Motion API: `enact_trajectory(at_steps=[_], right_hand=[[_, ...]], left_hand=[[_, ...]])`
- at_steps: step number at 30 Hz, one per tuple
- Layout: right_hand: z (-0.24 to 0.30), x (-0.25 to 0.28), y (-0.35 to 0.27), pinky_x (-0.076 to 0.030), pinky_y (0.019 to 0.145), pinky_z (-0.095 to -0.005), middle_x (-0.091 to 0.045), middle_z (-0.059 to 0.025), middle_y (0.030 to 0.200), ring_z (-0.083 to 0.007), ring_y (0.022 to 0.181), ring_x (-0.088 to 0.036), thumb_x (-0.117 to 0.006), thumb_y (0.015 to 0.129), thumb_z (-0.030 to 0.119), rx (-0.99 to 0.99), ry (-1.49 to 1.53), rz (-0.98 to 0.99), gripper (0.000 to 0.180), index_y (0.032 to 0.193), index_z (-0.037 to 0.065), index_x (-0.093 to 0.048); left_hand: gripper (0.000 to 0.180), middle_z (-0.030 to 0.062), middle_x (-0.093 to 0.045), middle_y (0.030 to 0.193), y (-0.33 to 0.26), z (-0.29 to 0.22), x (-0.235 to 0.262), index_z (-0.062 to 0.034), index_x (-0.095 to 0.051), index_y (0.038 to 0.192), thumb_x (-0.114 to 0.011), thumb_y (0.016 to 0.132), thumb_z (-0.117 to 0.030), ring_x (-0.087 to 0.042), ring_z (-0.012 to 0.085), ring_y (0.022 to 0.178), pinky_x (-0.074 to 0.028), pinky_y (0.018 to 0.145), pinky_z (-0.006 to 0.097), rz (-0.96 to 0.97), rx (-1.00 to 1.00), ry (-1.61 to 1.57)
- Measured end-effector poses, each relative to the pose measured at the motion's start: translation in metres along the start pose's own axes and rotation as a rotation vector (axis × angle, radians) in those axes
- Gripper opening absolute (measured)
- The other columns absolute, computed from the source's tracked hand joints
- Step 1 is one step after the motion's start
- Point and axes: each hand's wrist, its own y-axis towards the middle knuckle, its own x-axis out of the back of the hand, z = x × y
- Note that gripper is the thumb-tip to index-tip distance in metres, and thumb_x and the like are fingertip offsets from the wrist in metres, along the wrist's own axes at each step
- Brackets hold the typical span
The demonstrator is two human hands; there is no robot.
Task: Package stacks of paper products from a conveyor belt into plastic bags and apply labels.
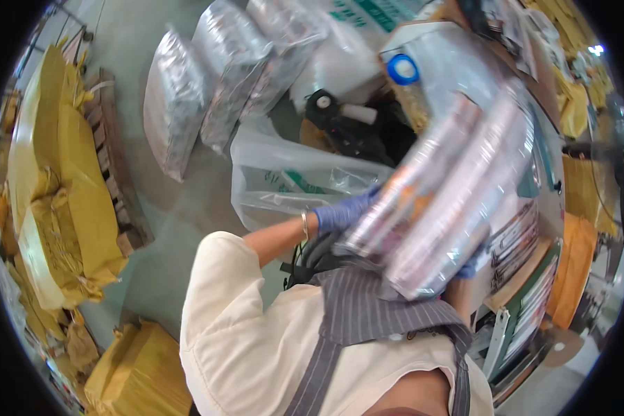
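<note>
Before the person's apron [367, 312], film-wrapped packs [457, 201] are held aslant, side by side. The hands are gloved in blue, set apart and clamped on the packs: left hand [345, 212] at their left side, right hand [473, 263] at their right, mostly hidden. Contents show pink and orange through the film, too blurred to identify. Just beyond the left hand, a translucent bag [256, 166] bears green print, not legible from here. Farther off, three silver bundles [237, 55] stand on the floor [159, 229]. Yellow sacks [83, 187] lie along a pallet [111, 156].
</note>
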Motion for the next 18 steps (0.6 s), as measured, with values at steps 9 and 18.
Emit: enact_trajectory(at_steps=[9,18], right_hand=[[-0.019,-0.075,0.017,-0.046,0.069,-0.0273,-0.06,-0.0036,0.087,-0.0144,0.076,-0.055,-0.072,0.062,0.011,0.2,-0.255,0.141,0.042,0.1,0.002,-0.058],[0.013,-0.144,0.0,-0.047,0.071,-0.0283,-0.06,-0.0042,0.089,-0.0154,0.076,-0.057,-0.073,0.061,0.008,0.291,-0.128,0.259,0.041,0.099,0.002,-0.058]], left_hand=[[0.029,0.0157,-0.047,0.119,-0.062,-0.066,0.036,-0.0037,-0.059,0.097,-0.056,0.073,-0.02,-0.045,0.04,0.107,-0.032,0.093,0.051,-0.542,0.079,1.619],[0.058,0.018,-0.045,0.125,-0.019,-0.146,0.118,-0.0035,-0.039,0.126,-0.053,0.07,0.001,-0.055,0.0335,0.098,-0.045,0.086,0.038,-0.151,0.919,1.417]])
